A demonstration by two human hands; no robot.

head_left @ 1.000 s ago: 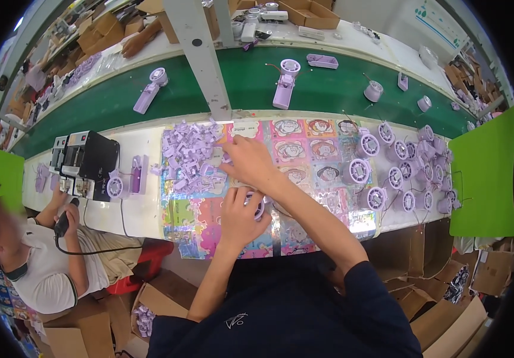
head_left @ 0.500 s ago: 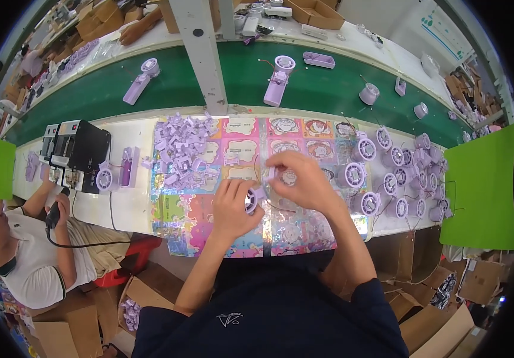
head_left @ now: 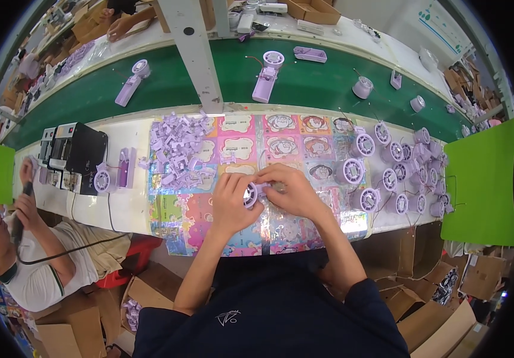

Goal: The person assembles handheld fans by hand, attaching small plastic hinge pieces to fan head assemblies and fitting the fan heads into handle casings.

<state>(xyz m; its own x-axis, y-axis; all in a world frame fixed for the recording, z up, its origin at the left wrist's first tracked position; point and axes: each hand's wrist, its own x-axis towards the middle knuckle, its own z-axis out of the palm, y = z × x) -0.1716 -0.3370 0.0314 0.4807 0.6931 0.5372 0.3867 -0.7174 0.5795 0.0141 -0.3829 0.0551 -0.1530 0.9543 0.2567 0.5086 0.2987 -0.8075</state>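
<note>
My left hand [head_left: 232,206] is closed around a round lilac fan housing [head_left: 249,195], whose open ring faces up between the fingers. On its right side, my right hand [head_left: 292,192] pinches a small lilac plastic piece [head_left: 263,188] against it; the fingertips partly hide where the two meet. Both hands are close together over the colourful printed sheets [head_left: 239,235] covering the bench. Beyond my left hand lies a heap of small lilac plastic parts [head_left: 176,149]. To the right stand several similar lilac fan housings [head_left: 352,171] with thin wires.
Past the bench runs a green conveyor belt [head_left: 322,83] carrying lilac fan assemblies [head_left: 264,83], with a white metal post [head_left: 194,53] before it. A black machine [head_left: 84,158] stands left, near a seated person [head_left: 48,256] with a corded tool. Cardboard boxes [head_left: 72,322] sit below.
My right hand has come down and left, bringing the small piece against the fan housing. The left hand stays nearly in place. The seated person's hands have moved up and left.
</note>
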